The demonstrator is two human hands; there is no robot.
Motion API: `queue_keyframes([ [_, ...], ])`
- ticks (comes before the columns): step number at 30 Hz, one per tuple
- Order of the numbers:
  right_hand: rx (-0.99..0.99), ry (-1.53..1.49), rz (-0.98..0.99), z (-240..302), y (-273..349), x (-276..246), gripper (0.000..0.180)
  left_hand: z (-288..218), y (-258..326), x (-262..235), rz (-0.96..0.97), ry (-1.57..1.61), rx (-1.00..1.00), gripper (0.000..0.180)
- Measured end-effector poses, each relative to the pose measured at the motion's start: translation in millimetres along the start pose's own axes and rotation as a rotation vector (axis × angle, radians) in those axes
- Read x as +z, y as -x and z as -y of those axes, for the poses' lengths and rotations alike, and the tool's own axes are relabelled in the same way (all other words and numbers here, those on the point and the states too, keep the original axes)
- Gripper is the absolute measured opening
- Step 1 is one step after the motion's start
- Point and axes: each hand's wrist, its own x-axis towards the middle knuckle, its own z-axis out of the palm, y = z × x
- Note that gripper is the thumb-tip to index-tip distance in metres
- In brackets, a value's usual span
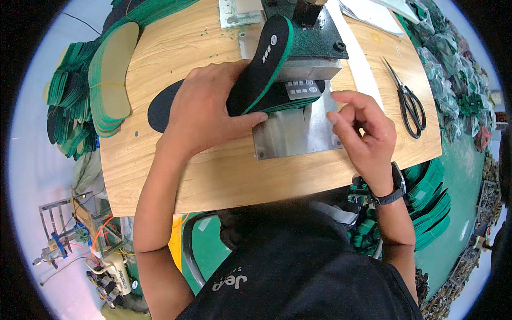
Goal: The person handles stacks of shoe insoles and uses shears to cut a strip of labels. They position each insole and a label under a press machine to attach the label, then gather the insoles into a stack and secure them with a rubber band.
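Black shirt [304,261] nearest. Your left hand [202,101] pinches a black, green-edged insole [266,61] between thumb and fingers, tilted up by the metal plate [282,136]. Your right hand [368,130], thumb and index apart, sits at the plate's right side.

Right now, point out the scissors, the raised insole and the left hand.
Scissors [404,90]: head view, near the pivot.
Raised insole [261,70]: head view, dark face.
Left hand [205,101]: head view, back of hand.
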Motion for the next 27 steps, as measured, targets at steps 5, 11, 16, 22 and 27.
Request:
queue_keyframes([
  [5,-0.282,0.345,0.174,18.8,-18.2,-2.9,0.028,-1.8,3.6,-2.5,-0.008,0.011,-0.028,0.074],
  [11,-0.505,0.553,0.256,6.1,-33.4,2.4,0.016,0.3,5.3,-3.0,0.028,0.009,-0.051,0.075],
  [16,-0.501,0.515,0.176,2.4,-36.2,6.9,0.009,3.3,4.6,-3.7,0.048,0.069,-0.039,0.075],
  [22,-0.612,0.449,0.356,48.7,-4.0,-9.3,0.015,4.8,10.0,-0.6,-0.115,0.194,-0.049,0.048],
  [27,-0.469,0.452,0.140,47.4,16.4,-24.1,0.018,7.2,12.0,-9.9,-0.225,0.510,-0.359,0.023],
])
